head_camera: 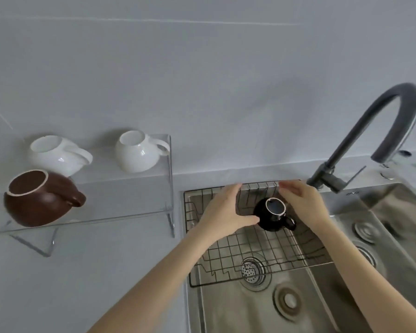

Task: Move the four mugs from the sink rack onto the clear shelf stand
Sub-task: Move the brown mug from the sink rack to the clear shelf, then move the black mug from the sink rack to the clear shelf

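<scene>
Black mug (273, 213): upside down on the wire rack (255, 251) in the sink (238, 308), handle toward the near right, between both hands.
Left hand (222, 210): open, fingers spread, thumb tip touching the mug's left side.
Right hand (303, 201): open, fingers curved just above and right of the mug; contact not clear.
Shelf stand (120, 212): clear, on the counter (82, 272) left of the sink.
Brown mug (40, 198): upside down on the stand's near left, handle to the right.
White mugs: two, upside down at the stand's back, one left (55, 153), one right (137, 152).
Faucet (370, 131): dark, arched, behind the sink at right.
</scene>
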